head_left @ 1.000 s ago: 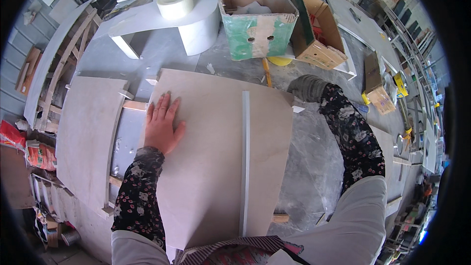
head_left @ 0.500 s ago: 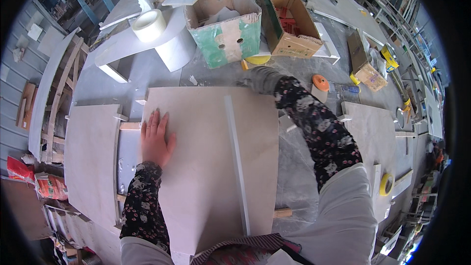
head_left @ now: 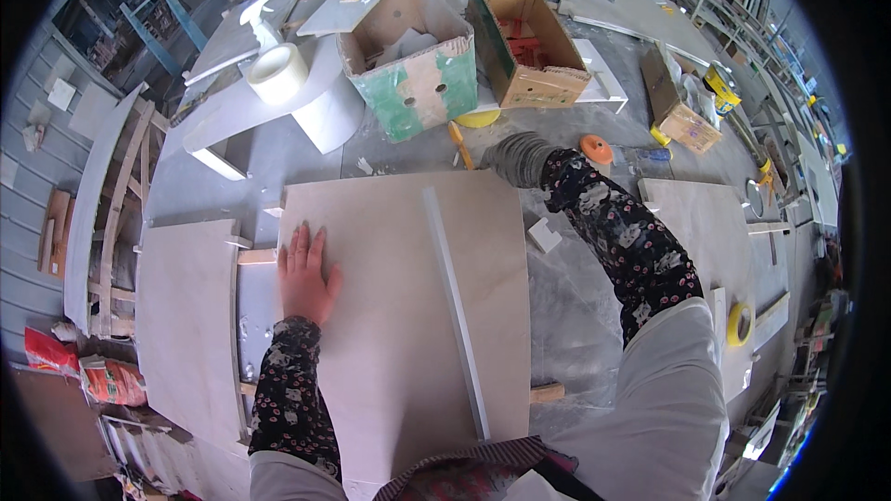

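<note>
My left hand (head_left: 308,276) lies flat on a large beige stone-look panel (head_left: 371,362), its fingers stretched out near the panel's left edge. A narrow pale strip (head_left: 452,306) runs lengthwise along the panel's right half. At the far right corner of the panel is my right hand (head_left: 518,160), in a grey ribbed glove and smeared by motion. Whether that hand holds anything cannot be made out. Just left of it is a slim wooden handle (head_left: 461,146), next to a yellow round thing (head_left: 478,118) partly hidden by a box.
Behind the panel stand a green-and-white carton (head_left: 418,93) and a brown carton (head_left: 538,83) with red pieces inside. A tape roll (head_left: 277,72) and a spray bottle (head_left: 261,23) are at the far left. Other panels (head_left: 190,315) flank mine. An orange-lidded container (head_left: 597,149) stands beyond my right wrist.
My right hand has shifted right, away from the panel's far edge, uncovering more of the wooden handle. My left hand stays flat on the panel. The whole view has shifted slightly.
</note>
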Demonstrator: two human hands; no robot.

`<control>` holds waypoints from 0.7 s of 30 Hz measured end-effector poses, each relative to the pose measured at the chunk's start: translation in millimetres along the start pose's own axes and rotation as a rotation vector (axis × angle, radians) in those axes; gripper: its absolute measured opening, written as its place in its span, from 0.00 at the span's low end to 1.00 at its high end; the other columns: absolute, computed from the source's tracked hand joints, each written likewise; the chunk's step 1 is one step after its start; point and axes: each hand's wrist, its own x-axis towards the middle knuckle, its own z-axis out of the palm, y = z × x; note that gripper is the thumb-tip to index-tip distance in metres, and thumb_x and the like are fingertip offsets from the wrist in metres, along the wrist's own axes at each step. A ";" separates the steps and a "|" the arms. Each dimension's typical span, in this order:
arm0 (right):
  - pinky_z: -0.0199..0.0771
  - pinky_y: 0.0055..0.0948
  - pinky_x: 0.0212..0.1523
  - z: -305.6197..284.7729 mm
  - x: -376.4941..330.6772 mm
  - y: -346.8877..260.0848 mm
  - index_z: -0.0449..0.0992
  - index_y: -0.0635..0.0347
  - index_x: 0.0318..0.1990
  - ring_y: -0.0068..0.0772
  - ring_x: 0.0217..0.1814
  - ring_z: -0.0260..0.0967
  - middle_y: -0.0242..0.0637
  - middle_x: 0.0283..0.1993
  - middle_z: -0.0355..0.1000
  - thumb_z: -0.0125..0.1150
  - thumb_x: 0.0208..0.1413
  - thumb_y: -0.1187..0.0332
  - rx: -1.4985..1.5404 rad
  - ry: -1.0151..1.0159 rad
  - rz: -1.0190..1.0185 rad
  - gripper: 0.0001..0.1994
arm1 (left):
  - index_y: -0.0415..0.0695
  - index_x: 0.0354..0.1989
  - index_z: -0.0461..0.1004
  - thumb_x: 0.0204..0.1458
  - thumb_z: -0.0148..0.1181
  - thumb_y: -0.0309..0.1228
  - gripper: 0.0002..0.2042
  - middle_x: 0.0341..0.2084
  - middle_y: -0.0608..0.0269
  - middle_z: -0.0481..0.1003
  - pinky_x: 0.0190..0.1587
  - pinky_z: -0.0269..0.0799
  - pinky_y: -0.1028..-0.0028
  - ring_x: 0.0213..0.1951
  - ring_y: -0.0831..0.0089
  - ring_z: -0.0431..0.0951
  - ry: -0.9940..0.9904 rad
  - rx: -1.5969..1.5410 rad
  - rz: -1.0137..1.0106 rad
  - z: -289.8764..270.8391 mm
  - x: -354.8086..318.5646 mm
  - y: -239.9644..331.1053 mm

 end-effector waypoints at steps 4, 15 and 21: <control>0.75 0.46 0.46 8.1 21.5 -7.6 0.82 0.52 0.45 0.52 0.41 0.78 0.49 0.36 0.79 0.55 0.55 0.67 -0.090 0.011 0.040 0.13 | 0.50 0.71 0.59 0.57 0.56 0.41 0.32 0.72 0.51 0.56 0.73 0.44 0.49 0.73 0.55 0.53 0.000 -0.006 -0.018 1.9 0.2 0.0; 0.76 0.47 0.40 7.0 24.2 -4.7 0.81 0.55 0.43 0.52 0.39 0.78 0.49 0.36 0.79 0.55 0.58 0.65 -0.037 -0.079 -0.040 0.11 | 0.51 0.72 0.58 0.57 0.55 0.43 0.33 0.72 0.51 0.55 0.74 0.42 0.50 0.73 0.55 0.53 0.031 -0.046 -0.021 3.3 -2.6 -0.9; 0.74 0.48 0.46 -7.9 6.6 -7.9 0.81 0.51 0.48 0.53 0.43 0.77 0.47 0.38 0.79 0.53 0.61 0.60 -0.014 -0.128 -0.016 0.14 | 0.51 0.72 0.58 0.57 0.56 0.43 0.33 0.73 0.52 0.54 0.74 0.42 0.51 0.74 0.55 0.53 0.028 -0.047 -0.018 0.5 -3.4 -0.9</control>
